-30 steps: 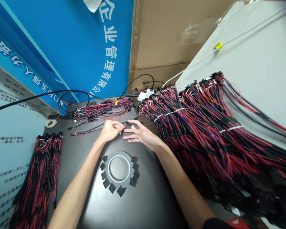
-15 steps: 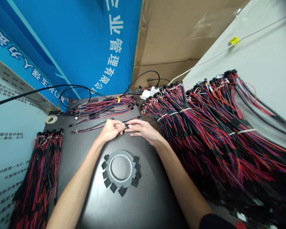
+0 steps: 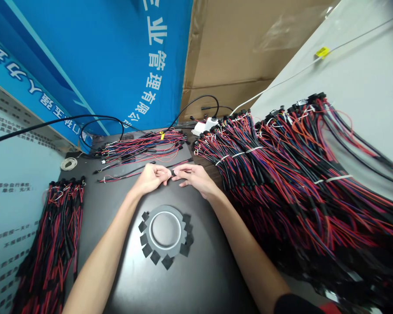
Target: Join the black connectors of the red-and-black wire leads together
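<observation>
My left hand (image 3: 153, 178) and my right hand (image 3: 196, 178) meet over the dark table, thumbs and fingers pinched on a wire harness (image 3: 122, 176) of thin red and black wires. Its connector end with a white tie lies to the left, and the other end shows behind my right fingers. Between the fingertips a small black piece (image 3: 173, 173), like tape, wraps or covers the wires; its exact shape is mostly hidden. Nearer to me sits a grey ring (image 3: 165, 253) with several black tape squares (image 3: 155, 257) stuck around its edge.
Behind my hands lies a pile of loose wire harnesses (image 3: 144, 146). Large tied bundles (image 3: 281, 174) fill the right side, and another bundle (image 3: 59, 235) hangs at the left edge. A white coiled cord (image 3: 68, 164) and white plugs (image 3: 205, 126) lie at the back.
My right fingers have curled in closer around the black piece, against my left fingertips. The harness and ring stay in place; the view has shifted slightly.
</observation>
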Demonstrator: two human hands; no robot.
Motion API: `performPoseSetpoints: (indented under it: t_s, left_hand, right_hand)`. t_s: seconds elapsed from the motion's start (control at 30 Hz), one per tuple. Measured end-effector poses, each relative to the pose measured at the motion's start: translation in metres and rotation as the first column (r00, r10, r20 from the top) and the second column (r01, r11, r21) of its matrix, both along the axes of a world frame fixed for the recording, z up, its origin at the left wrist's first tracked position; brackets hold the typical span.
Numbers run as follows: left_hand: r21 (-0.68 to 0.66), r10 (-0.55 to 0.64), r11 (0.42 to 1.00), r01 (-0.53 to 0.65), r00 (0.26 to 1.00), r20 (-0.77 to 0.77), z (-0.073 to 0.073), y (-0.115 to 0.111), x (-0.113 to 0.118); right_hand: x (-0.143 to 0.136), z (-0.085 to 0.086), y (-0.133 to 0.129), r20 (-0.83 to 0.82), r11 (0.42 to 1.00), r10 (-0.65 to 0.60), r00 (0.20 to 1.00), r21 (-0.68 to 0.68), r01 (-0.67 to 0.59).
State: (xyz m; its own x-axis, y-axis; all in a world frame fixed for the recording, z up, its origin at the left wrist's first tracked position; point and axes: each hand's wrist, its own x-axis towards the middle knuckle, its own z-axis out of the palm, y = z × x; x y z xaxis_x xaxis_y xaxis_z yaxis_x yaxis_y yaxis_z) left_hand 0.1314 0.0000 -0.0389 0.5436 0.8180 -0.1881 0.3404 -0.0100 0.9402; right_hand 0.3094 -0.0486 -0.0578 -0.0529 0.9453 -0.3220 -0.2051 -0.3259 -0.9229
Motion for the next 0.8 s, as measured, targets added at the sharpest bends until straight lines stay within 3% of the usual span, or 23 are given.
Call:
performPoseSetpoints:
  t_s: [0.23,0.5,0.8]
  left_hand:
    - [0.006,0.073,0.997,-0.073,0.997,-0.020,-0.002,0.002,0.003]
    - [0.022,0.208,0.978,-0.207,0.974,-0.092,-0.006,0.009,0.009]
    - [0.016,0.233,0.972,-0.232,0.967,-0.104,-0.004,0.010,0.008]
  right_hand:
    - [0.005,0.005,-0.005,-0.068,1.000,0.004,0.998,0.003,-0.003]
    - [0.033,0.021,-0.032,-0.042,0.946,0.316,0.948,-0.067,-0.318]
    - [0.024,0.007,-0.025,-0.016,0.985,0.174,0.985,-0.015,-0.174]
